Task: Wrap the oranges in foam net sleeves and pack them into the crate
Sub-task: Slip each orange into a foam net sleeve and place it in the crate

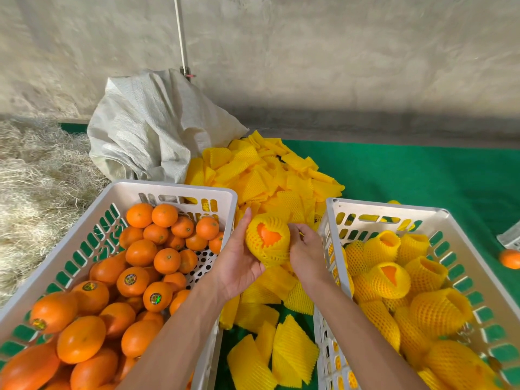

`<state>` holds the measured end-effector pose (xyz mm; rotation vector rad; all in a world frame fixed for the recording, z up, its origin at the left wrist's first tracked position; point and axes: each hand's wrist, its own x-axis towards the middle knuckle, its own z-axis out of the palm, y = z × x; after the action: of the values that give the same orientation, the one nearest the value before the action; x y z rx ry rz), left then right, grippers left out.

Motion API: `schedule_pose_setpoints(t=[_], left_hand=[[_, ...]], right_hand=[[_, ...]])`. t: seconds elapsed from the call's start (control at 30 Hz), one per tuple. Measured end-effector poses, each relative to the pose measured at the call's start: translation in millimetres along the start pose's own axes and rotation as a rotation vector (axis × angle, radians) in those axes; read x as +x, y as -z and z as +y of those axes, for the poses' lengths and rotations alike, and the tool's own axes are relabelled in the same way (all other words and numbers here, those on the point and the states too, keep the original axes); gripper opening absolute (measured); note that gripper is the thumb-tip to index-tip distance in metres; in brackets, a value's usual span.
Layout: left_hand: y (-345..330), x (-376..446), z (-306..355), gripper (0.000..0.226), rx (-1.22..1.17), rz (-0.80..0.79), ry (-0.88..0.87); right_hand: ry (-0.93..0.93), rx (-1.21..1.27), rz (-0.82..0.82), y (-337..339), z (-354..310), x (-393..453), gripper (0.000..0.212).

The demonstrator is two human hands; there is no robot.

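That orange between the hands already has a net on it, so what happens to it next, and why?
Probably it goes right, into the crate of wrapped oranges. The orange sits in its yellow foam net sleeve, with only a patch of peel showing, cradled by the left hand while the right hand pinches the sleeve's edge.

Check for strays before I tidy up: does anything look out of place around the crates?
One bare orange lies alone on the green mat at the far right, outside both crates. Foam sleeves are also strewn loosely on the mat between them.
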<state>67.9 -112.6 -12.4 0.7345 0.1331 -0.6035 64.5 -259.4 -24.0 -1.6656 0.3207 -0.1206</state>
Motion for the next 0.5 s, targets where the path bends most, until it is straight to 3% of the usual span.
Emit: schedule_pose_setpoints(t=[0.13,0.23,0.4,0.5], left_hand=[[1,1,0,0.068,-0.046,0.018,-0.022],[4,4,2,0.058,-0.035,0.078,-0.059],[11,6,-3,0.05,0.069,0.141,-0.166],[10,5,-8,0.045,0.203,0.168,-0.261]], right_hand=[[0.028,-0.091,0.002,2,5,1,0.03],[0.191,-0.1,0.041,9,-1,-3,0.039],[0.296,-0.244,-0.248,7,-5,-13,0.072],[0.292,-0.33,-0.32,6,-1,-15,0.093]])
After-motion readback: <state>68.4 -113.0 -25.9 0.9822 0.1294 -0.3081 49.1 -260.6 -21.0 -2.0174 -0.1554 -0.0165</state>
